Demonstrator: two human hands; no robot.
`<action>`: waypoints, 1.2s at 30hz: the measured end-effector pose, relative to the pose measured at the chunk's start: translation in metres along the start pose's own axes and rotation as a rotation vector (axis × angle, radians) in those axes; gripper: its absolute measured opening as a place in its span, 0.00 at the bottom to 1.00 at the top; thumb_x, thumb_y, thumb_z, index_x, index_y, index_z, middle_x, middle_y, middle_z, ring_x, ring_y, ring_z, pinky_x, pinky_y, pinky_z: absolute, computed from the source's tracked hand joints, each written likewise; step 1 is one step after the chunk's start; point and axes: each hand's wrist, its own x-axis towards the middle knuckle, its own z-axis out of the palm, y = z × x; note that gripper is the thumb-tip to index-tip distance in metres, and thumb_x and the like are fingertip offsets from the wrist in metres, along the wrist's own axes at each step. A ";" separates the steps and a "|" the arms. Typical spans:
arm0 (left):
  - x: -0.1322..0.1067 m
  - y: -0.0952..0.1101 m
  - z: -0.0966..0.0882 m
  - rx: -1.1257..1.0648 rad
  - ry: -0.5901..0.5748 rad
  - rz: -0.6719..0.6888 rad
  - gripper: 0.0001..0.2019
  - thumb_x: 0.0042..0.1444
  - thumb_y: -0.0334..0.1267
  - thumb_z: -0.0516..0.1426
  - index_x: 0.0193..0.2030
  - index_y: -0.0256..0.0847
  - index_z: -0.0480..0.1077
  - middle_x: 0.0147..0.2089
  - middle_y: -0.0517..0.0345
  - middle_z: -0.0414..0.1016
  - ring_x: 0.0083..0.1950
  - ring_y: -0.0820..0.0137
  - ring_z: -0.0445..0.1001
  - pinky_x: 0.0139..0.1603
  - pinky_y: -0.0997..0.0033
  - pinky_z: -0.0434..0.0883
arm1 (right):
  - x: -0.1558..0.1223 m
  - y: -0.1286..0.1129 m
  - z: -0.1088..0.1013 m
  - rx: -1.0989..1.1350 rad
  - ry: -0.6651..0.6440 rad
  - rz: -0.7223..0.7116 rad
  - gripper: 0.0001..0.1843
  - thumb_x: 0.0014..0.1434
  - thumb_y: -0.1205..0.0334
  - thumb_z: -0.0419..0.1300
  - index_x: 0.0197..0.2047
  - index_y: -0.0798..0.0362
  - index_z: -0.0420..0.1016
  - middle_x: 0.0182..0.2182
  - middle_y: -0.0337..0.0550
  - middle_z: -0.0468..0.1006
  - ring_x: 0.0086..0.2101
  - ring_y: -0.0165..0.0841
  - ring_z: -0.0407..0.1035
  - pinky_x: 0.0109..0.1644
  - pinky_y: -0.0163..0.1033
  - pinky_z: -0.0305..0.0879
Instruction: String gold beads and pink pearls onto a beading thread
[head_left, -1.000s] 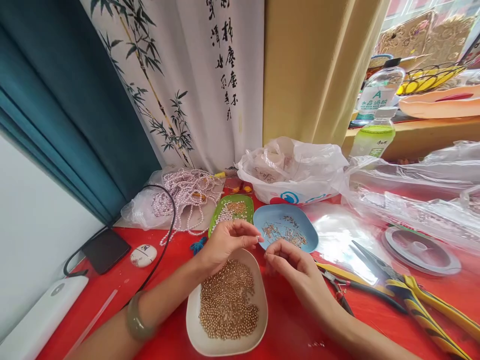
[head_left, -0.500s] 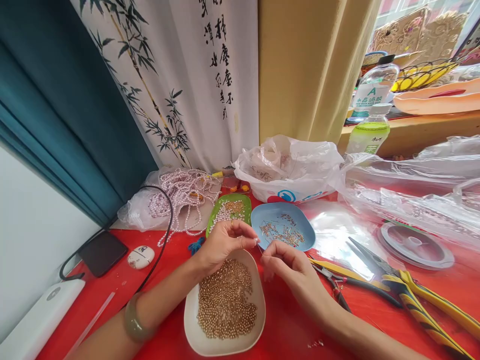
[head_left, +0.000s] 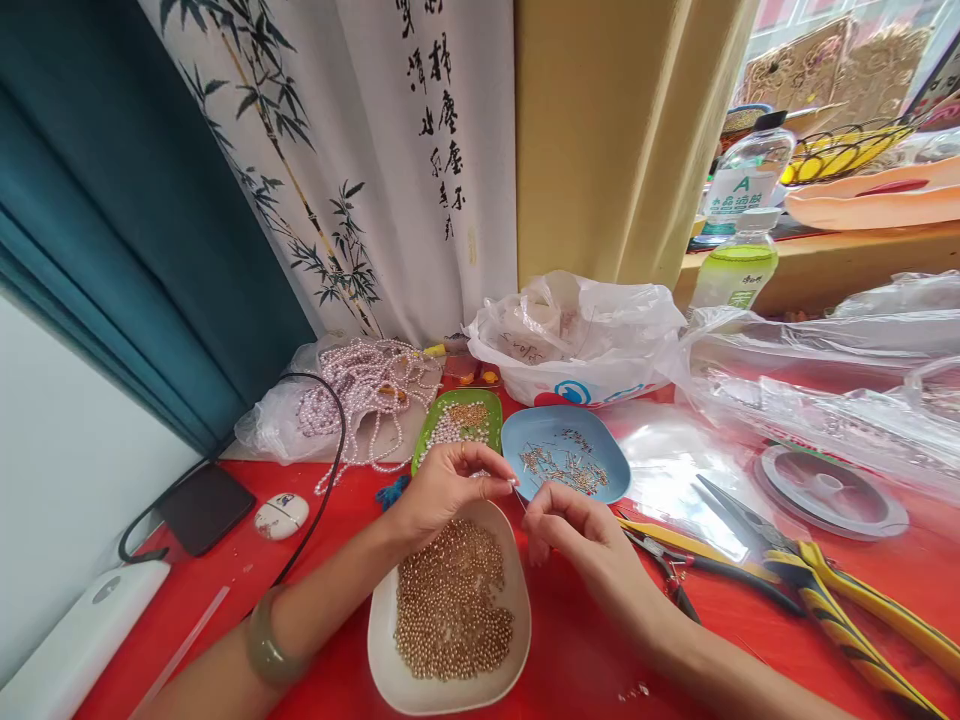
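Above the far rim of a white tray (head_left: 384, 640) full of gold beads (head_left: 454, 600), my left hand (head_left: 457, 480) pinches a tiny white bead (head_left: 514, 482) between thumb and finger. My right hand (head_left: 574, 525) is closed on a thin pin (head_left: 523, 500), whose other end meets the bead at my left fingertips. Whether the pin passes through the bead is too small to tell. Just beyond my hands lie a blue dish (head_left: 611, 455) with loose metal pins and findings, and a green dish (head_left: 495, 408) with white and gold beads.
Pliers (head_left: 817, 575) and cutters (head_left: 675, 590) lie on the right, near a wire spool (head_left: 832, 490). A plastic bag (head_left: 585, 350) stands behind the dishes. Strung pink beads (head_left: 367, 385), a black cable (head_left: 341, 430), a phone (head_left: 206, 508) and a white mouse (head_left: 281, 515) are at left.
Both hands keep almost the same pose over the tray. The view has shifted very slightly; nothing has been let go.
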 end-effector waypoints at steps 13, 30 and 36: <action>0.001 -0.002 -0.002 0.007 -0.020 0.019 0.04 0.38 0.30 0.63 0.24 0.38 0.73 0.27 0.60 0.72 0.31 0.74 0.68 0.36 0.74 0.63 | 0.000 0.001 -0.001 0.042 -0.017 0.015 0.07 0.46 0.68 0.50 0.18 0.53 0.61 0.16 0.33 0.64 0.21 0.26 0.58 0.26 0.33 0.53; -0.003 0.000 0.000 0.090 -0.092 0.043 0.06 0.40 0.29 0.62 0.28 0.37 0.72 0.27 0.60 0.72 0.31 0.74 0.69 0.36 0.73 0.65 | 0.002 0.008 -0.001 0.046 -0.018 0.000 0.09 0.51 0.62 0.53 0.21 0.53 0.63 0.19 0.35 0.65 0.23 0.27 0.59 0.28 0.33 0.55; 0.001 0.010 -0.011 0.218 -0.119 0.070 0.17 0.41 0.30 0.61 0.42 0.39 0.69 0.32 0.58 0.74 0.35 0.72 0.71 0.38 0.71 0.67 | 0.006 0.015 -0.003 -0.005 -0.018 -0.048 0.11 0.54 0.57 0.54 0.26 0.54 0.65 0.22 0.37 0.68 0.26 0.28 0.62 0.31 0.34 0.58</action>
